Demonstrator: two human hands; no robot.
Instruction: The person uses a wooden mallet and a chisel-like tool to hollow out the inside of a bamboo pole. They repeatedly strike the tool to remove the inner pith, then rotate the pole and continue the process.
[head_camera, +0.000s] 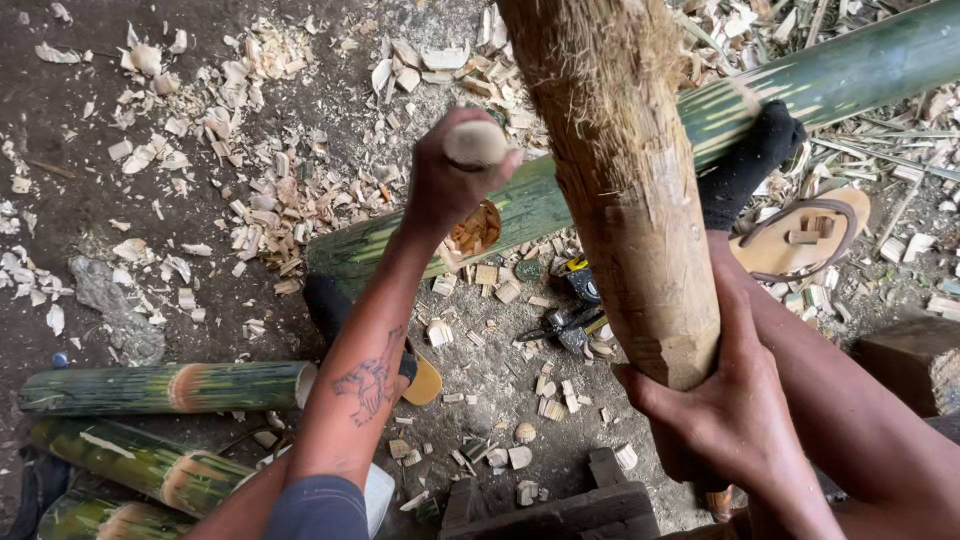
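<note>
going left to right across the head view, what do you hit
short green bamboo pieces → left hand gripping a pale tool handle → thick tan wooden post with the right hand at its lower end → sandal

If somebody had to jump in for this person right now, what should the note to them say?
Left hand: shut around a pale round tool handle, raised over the long green bamboo pole.
Right hand: gripping the lower end of the thick wooden club, held upright.
The pole lies on the ground under both feet, with a notch cut into it beneath the left hand.
Done: notch opened, wood chips all around.
Left: cannot tell how deep it must go.
Cut bamboo pieces lie at left.
</note>
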